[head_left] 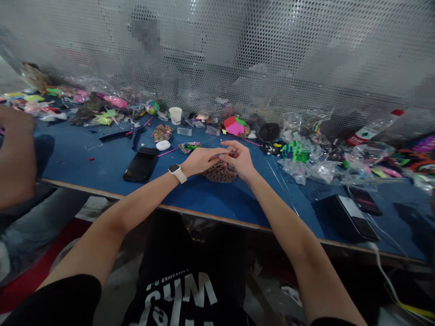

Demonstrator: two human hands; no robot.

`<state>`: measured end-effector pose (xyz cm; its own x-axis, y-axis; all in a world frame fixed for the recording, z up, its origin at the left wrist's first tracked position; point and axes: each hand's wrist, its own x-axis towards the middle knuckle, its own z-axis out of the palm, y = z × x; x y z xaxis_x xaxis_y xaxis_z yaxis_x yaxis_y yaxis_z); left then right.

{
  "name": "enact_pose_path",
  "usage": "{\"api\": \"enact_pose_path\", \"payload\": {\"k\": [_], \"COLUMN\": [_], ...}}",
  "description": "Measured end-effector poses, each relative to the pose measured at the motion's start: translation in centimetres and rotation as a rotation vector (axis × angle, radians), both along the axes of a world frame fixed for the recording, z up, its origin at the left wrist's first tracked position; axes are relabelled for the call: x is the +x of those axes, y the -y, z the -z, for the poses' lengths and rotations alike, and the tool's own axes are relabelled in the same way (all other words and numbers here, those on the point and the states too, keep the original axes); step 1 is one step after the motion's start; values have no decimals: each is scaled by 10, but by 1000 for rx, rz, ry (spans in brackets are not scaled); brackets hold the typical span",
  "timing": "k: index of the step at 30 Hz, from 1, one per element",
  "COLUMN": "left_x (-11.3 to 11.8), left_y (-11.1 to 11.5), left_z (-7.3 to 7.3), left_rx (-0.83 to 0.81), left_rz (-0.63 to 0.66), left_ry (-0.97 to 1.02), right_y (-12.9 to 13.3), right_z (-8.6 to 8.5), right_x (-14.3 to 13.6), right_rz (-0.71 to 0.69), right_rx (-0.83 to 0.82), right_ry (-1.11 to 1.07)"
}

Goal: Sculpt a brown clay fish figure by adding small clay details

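Observation:
A brown ball-like object (220, 174) with a wavy, grooved surface rests on the blue table, partly covered by my hands. My left hand (201, 160), with a white watch (177, 173) on the wrist, reaches over its top, fingers pressed together. From the other side my right hand (242, 159) meets it, thumb and fingers closed in a pinch above the ball. Whatever the fingertips hold is too small to make out. Just behind my left hand lies a small multicoloured striped piece (189, 147) with a pink stick.
A black phone (141, 164), white earbud case (163, 145) and dark pliers (136, 136) lie left. Behind stand a white cup (176, 115) and colourful clay pieces. Plastic bags (306, 170), a bottle (370, 129) and a black box (345, 217) occupy the right. Another person's arm (16, 156) is far left.

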<state>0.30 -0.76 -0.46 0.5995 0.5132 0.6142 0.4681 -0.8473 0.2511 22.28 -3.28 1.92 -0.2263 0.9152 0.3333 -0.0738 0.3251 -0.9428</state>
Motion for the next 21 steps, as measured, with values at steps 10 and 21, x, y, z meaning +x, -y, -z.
{"api": "enact_pose_path", "payload": {"k": [10,21], "left_x": [0,0], "left_y": [1,0], "left_z": [-2,-2], "left_rx": [-46,-36], "left_rz": [-32,-33], "left_ry": [-6,23], "right_y": [0,2], "right_z": [3,-1], "right_x": [1,0], "right_rz": [-33,-52], "right_rx": [-88,-62], "right_ry": [-40,-17]}}
